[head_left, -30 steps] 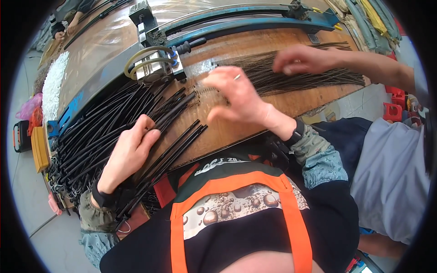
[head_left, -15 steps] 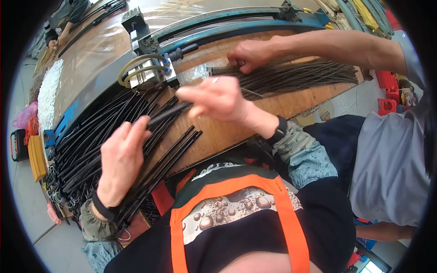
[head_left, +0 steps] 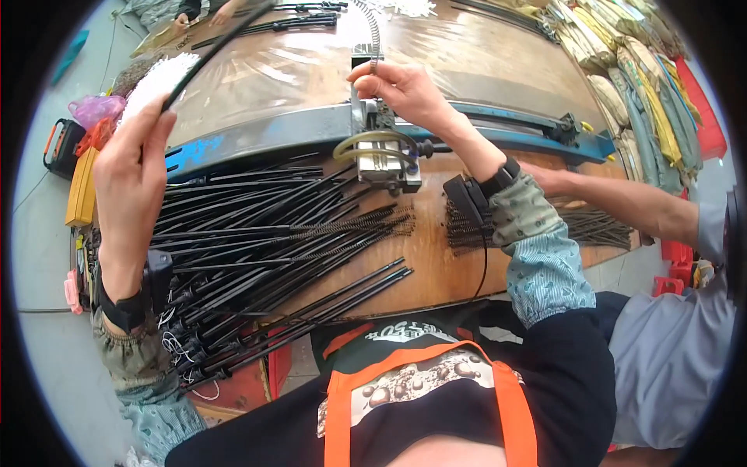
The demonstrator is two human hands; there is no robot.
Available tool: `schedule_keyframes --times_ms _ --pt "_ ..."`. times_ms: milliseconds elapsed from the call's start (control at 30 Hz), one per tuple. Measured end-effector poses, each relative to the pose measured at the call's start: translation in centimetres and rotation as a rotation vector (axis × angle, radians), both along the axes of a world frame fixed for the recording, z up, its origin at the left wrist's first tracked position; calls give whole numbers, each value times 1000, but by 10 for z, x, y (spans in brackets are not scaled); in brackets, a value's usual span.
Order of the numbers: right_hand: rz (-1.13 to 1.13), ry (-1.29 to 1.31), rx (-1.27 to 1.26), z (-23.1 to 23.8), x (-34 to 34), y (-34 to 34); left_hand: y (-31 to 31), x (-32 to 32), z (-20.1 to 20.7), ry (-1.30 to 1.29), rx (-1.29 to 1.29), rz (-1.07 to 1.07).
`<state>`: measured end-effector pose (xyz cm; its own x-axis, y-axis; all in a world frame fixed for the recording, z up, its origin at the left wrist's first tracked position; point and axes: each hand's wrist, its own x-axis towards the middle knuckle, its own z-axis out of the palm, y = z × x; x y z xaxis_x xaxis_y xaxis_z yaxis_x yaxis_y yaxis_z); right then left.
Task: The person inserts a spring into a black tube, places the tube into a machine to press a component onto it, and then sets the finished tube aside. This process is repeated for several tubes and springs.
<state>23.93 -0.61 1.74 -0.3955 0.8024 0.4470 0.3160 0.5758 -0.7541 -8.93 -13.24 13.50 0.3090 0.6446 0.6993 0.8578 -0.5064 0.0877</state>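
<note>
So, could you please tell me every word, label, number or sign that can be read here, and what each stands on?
I leave printed wording unquoted, but this is where marks show:
White lettering on the dark green cloth with orange edging: bent by folds, not clearly readable as a whole.
Bright blue marks on the blue-grey beam: too blurred to tell if they are letters.
I can make out no other text.

Workshop, bench machine (head_left: 381, 162), piled black rods (head_left: 249, 222)
</note>
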Motion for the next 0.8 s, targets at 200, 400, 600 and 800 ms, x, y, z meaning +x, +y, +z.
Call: schedule_keyframes --times_ms 200,400,600,800 --pt "49 17 -1 -16 -14 23 -9 -28 -30 -98 -298 159" --pt "75 -6 8 -24 -23 32 10 -34 -50 -138 -290 121" --pt "149 -422 126 -15 -39 41 23 -28 -54 -180 -381 174" --pt "-136 -577 463 -20 -12 38 46 -55 -70 -109 -328 139"
